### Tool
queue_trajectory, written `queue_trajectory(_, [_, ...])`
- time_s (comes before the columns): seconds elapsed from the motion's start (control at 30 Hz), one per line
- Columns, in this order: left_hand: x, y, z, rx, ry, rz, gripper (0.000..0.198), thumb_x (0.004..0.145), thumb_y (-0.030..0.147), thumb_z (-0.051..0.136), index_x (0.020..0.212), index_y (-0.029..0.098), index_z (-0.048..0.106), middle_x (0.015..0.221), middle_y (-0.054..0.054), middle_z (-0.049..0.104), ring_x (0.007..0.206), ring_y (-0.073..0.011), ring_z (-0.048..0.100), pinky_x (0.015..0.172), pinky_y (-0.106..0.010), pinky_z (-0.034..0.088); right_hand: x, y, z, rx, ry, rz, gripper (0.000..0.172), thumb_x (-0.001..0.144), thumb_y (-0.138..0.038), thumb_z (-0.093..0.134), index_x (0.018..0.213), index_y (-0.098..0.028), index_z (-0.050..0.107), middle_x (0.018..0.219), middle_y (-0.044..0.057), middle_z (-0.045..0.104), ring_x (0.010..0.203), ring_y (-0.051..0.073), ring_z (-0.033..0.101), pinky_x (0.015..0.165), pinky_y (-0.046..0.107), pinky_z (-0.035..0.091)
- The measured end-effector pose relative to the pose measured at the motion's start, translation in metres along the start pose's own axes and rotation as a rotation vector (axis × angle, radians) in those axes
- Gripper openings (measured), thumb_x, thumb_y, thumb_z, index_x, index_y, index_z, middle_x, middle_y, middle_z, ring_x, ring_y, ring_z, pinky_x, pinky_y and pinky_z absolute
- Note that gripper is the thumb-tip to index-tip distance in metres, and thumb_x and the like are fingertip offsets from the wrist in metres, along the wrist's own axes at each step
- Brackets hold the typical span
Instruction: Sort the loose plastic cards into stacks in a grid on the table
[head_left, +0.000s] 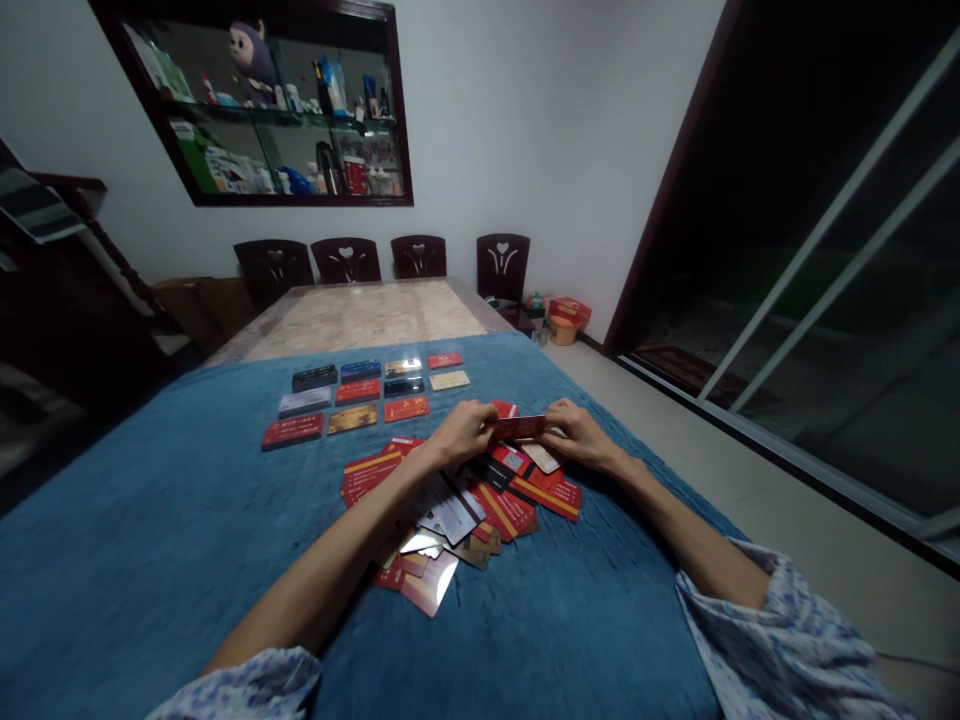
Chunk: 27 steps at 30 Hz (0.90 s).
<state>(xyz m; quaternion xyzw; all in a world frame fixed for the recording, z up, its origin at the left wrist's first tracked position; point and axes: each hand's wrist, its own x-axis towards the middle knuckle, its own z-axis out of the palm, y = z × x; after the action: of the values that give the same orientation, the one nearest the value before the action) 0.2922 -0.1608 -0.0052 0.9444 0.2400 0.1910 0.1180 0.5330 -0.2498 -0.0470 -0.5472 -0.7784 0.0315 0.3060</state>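
Observation:
Between my two hands is a dark red card [520, 428], held by its ends just above a loose heap of cards. My left hand [466, 432] pinches its left end, and my right hand [576, 434] closes on its right end. Whether it is one card or a thin stack I cannot tell. Beneath my hands the heap holds red cards with yellow stripes [549, 494], silver-white cards [451, 506] and a pinkish card [431, 584]. My left forearm hides part of it. A pale card [541, 457] lies under my right hand.
Beyond the heap, several neat card stacks stand in rows, among them a red stack [293, 430], a gold one [352, 418] and an orange one [406, 408]. A blue cloth [187, 470] covers the near part of the table [360, 310]. Dark chairs [503, 262] stand behind it.

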Motion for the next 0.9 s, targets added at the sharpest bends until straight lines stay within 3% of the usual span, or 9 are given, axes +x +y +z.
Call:
queue_trajectory(0.2, [0.000, -0.005, 0.001, -0.027, 0.018, -0.007, 0.021, 0.079, 0.008, 0.054, 0.085, 0.014, 0.073, 0.081, -0.005, 0.071, 0.076, -0.0156, 0.062, 0.072, -0.023, 0.047, 0.000, -0.004, -0.001, 0.110, 0.154, 0.061, 0.013, 0.087, -0.027, 0.057, 0.089, -0.021, 0.069, 0.089, 0.006, 0.068, 0.088, 0.022, 0.061, 0.081, 0.037, 0.050])
queue_trajectory(0.43, [0.000, -0.003, 0.002, -0.064, 0.031, 0.046, 0.021, 0.079, 0.007, 0.055, 0.083, 0.013, 0.074, 0.081, -0.006, 0.071, 0.080, -0.0171, 0.063, 0.074, -0.025, 0.048, 0.002, -0.025, -0.003, 0.189, 0.310, 0.040, 0.018, 0.094, -0.037, 0.051, 0.094, -0.025, 0.064, 0.090, 0.006, 0.069, 0.080, 0.022, 0.065, 0.076, 0.037, 0.052])
queue_trajectory(0.67, [0.001, -0.001, 0.000, -0.181, 0.163, 0.090, 0.026, 0.076, 0.004, 0.053, 0.087, 0.015, 0.074, 0.085, -0.005, 0.074, 0.084, -0.0178, 0.064, 0.080, -0.028, 0.051, 0.003, -0.035, -0.006, -0.008, 0.495, -0.116, 0.017, 0.097, -0.030, 0.051, 0.101, -0.024, 0.066, 0.086, 0.006, 0.067, 0.084, 0.023, 0.061, 0.078, 0.038, 0.051])
queue_trajectory(0.9, [-0.001, 0.019, -0.009, -0.311, 0.344, 0.138, 0.023, 0.079, 0.008, 0.055, 0.092, 0.017, 0.072, 0.090, -0.004, 0.075, 0.090, -0.0182, 0.065, 0.088, -0.033, 0.053, 0.003, -0.046, -0.013, -0.250, 0.446, -0.306, 0.032, 0.098, -0.017, 0.045, 0.120, -0.023, 0.068, 0.086, 0.008, 0.067, 0.089, 0.024, 0.054, 0.082, 0.041, 0.047])
